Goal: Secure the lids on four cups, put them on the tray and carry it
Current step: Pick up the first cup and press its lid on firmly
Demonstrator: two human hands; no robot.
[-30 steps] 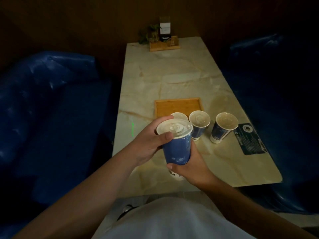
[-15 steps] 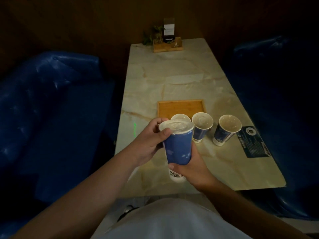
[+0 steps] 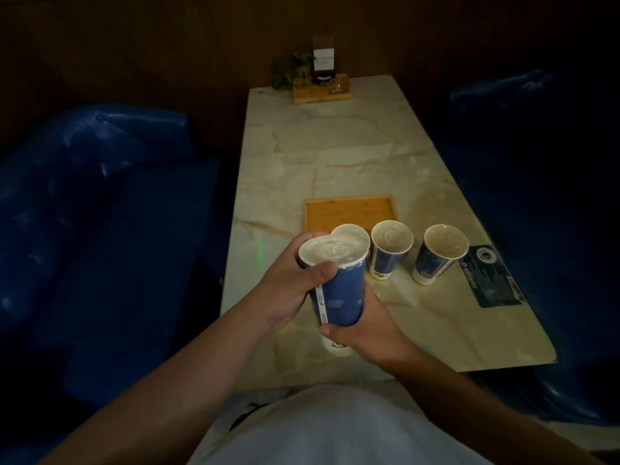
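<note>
Gripping 1 lidded blue cup [image 3: 342,297], left hand [image 3: 288,290] at lid, right hand [image 3: 362,333] near base; tray [image 3: 349,214] bare.

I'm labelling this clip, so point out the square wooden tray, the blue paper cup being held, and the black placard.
Square wooden tray [image 3: 349,214], head view, bare floor.
Held blue paper cup [image 3: 345,297], head view, side wall.
Black placard [image 3: 491,280], head view, centre.

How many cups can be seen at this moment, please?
4. One cup is held in both hands above the table. Three stand near the tray: one partly hidden behind the held cup, a middle one, a right one.
</note>
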